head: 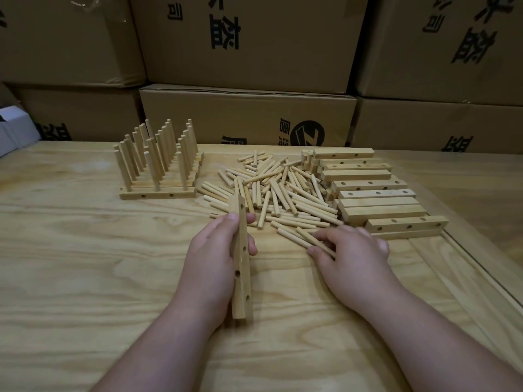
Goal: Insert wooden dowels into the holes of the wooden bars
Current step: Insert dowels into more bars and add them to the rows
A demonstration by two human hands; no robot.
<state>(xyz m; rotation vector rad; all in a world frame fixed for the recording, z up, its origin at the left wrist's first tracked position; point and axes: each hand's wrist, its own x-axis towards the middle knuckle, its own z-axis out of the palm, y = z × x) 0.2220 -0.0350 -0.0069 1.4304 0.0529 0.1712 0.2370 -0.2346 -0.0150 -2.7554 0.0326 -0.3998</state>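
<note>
My left hand (215,250) grips a wooden bar (241,281) with several holes, held lengthwise pointing away from me above the table. My right hand (351,256) pinches a couple of wooden dowels (310,239) at the near edge of the loose dowel pile (277,188). A stack of unfilled bars (376,193) lies to the right of the pile. At the far left stand finished bars with upright dowels (158,162), set side by side.
The light wooden table (85,278) has a raised edge strip (481,278) on the right. Stacked cardboard boxes (246,117) wall off the back. A white box (12,131) sits at the far left edge.
</note>
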